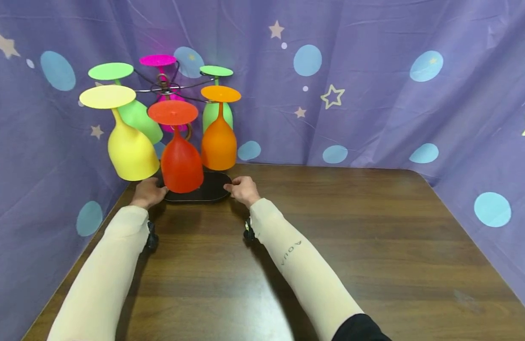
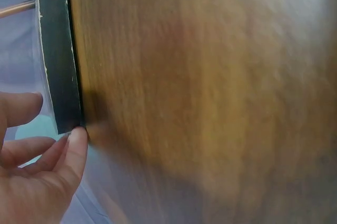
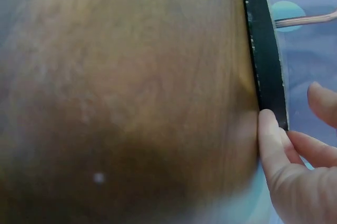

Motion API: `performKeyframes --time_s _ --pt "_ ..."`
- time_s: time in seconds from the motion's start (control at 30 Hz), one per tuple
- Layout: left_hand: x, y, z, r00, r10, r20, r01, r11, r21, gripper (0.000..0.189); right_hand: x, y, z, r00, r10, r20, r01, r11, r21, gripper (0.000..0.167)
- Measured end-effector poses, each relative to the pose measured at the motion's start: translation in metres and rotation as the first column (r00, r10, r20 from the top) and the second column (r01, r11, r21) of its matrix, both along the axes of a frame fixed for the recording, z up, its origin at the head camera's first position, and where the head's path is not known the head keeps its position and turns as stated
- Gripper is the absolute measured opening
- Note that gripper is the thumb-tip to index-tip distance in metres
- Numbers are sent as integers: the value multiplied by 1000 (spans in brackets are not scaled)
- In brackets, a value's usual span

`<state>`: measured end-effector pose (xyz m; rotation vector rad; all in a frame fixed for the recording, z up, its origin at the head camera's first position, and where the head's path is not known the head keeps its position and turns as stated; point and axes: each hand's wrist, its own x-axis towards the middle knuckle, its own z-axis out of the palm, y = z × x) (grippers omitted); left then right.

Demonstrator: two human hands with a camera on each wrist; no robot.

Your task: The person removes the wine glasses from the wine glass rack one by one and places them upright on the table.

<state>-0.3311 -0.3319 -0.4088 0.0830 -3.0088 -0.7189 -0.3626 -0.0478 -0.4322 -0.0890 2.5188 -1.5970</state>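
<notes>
A wine glass rack with a black oval base [image 1: 215, 185] stands toward the back left of the table. Several coloured wine glasses hang upside down from its wire arms. A yellow glass [image 1: 132, 156], a red glass [image 1: 182, 163] and an orange glass [image 1: 219, 144] face me; green and pink ones hang behind. My left hand [image 1: 148, 193] grips the base's left end, partly behind the yellow glass. At the opposite end, my right hand [image 1: 244, 190] holds the base. Both wrist views show fingertips at the base's lower edge, with the thumb on the upper side.
The wooden table [image 1: 351, 246] extends to the right and toward me. A purple curtain [image 1: 373, 94] with stars and blue dots hangs close along the back and both sides. The hanging glasses overhang the base and sit just above my hands.
</notes>
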Motion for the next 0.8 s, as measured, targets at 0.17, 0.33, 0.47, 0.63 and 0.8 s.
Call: performKeyframes --time_s 0.17,0.33,0.47,0.63,0.8 --pt "2 -1 -2 1000 10 16 -10 1000 25 55 1 -6 -1 998 -3 -69 13 990 143 25" --pt "2 0 -1 998 21 56 -25 996 85 61 3 -10 1 993 -45 -111 64 982 175 23" --pt "1 1 0 995 12 96 -23 993 115 63 4 -12 1 990 -86 -108 104 979 174 22" --pt "0 0 0 994 14 106 -29 990 135 64 4 -13 1 988 -111 -108 129 976 175 20" --pt "0 1 -2 994 28 104 -44 987 154 63 5 -14 2 988 -120 -99 136 975 178 17"
